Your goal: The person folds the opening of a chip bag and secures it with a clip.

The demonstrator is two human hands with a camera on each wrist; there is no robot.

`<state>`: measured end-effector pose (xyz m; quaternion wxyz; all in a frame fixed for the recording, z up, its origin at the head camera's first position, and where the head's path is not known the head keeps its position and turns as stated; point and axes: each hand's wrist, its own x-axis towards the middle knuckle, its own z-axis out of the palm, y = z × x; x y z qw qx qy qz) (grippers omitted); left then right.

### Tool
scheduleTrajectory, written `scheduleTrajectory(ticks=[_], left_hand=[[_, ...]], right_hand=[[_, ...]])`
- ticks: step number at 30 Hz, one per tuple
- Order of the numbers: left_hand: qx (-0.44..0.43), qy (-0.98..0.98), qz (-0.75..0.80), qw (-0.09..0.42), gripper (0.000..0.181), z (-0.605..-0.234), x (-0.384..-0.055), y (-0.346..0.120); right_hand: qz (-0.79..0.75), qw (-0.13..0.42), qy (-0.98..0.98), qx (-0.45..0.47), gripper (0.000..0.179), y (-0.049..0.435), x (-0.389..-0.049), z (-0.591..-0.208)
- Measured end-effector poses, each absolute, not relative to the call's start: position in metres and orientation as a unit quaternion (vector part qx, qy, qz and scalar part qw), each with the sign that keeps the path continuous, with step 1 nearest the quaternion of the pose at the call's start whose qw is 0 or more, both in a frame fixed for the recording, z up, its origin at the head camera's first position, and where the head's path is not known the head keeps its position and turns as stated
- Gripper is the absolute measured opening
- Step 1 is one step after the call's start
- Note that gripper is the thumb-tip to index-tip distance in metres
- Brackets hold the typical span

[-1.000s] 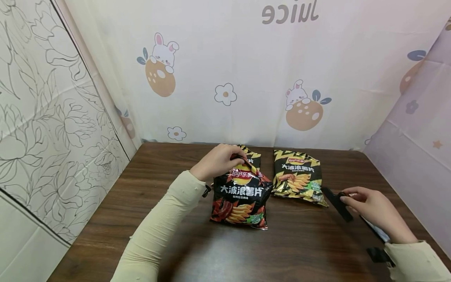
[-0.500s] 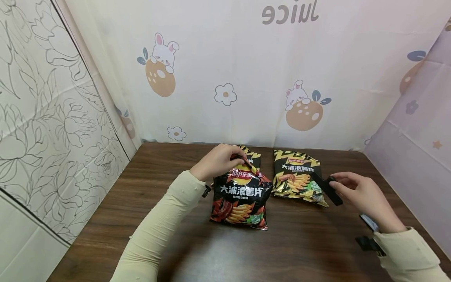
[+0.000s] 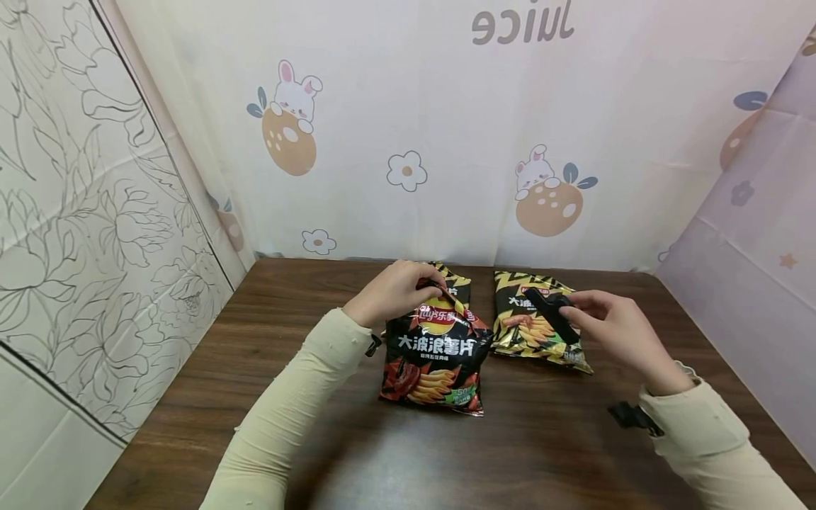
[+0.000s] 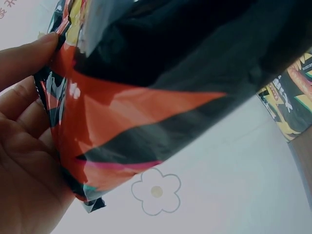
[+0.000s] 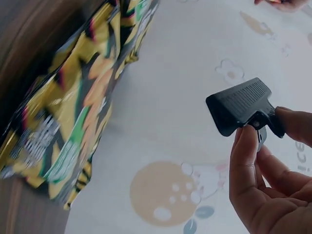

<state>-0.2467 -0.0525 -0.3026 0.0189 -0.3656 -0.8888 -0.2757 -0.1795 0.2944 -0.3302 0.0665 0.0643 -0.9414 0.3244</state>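
My left hand (image 3: 400,289) pinches the folded top of a black and red chip bag (image 3: 433,361), which stands near the middle of the table. The left wrist view shows the thumb on the bag's edge (image 4: 122,117), with other fingers behind it. Between thumb and fingers my right hand (image 3: 615,326) pinches a black bag clip (image 5: 241,105) by its handles. In the head view the clip overlaps a black and yellow chip bag (image 3: 542,347) at the back right. Another yellow-patterned chip bag (image 3: 460,287) is mostly hidden behind the red one.
The dark wooden table (image 3: 268,425) ends at a patterned curtain (image 3: 408,212) at the back. A floral panel (image 3: 95,198) rises along the left side. Black straps with mounts sit on both wrists.
My right hand has moved left and up with the bag clip, from beside the yellow bag to in front of it. My left hand and the red bag have stayed in place.
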Motion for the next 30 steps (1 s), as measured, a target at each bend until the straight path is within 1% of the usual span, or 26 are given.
scheduleTrajectory(ticks=[7, 16, 22, 30], left_hand=[[-0.365, -0.888, -0.279, 0.018, 0.013, -0.302, -0.247, -0.053], [-0.363, -0.888, -0.280, 0.017, 0.013, -0.302, -0.246, -0.053], [-0.367, -0.889, -0.274, 0.024, 0.014, -0.303, -0.246, -0.053], [-0.371, -0.884, -0.282, 0.028, 0.014, -0.303, -0.245, -0.054]], right_hand=[[0.337, 0.040, -0.936, 0.090, 0.053, 0.276, -0.187, -0.322], [0.337, 0.044, -0.933, 0.120, 0.050, 0.249, -0.194, -0.310], [0.355, 0.032, -0.924, 0.141, 0.048, 0.233, -0.198, -0.306], [0.365, 0.026, -0.915, 0.170, 0.039, 0.213, -0.203, -0.308]])
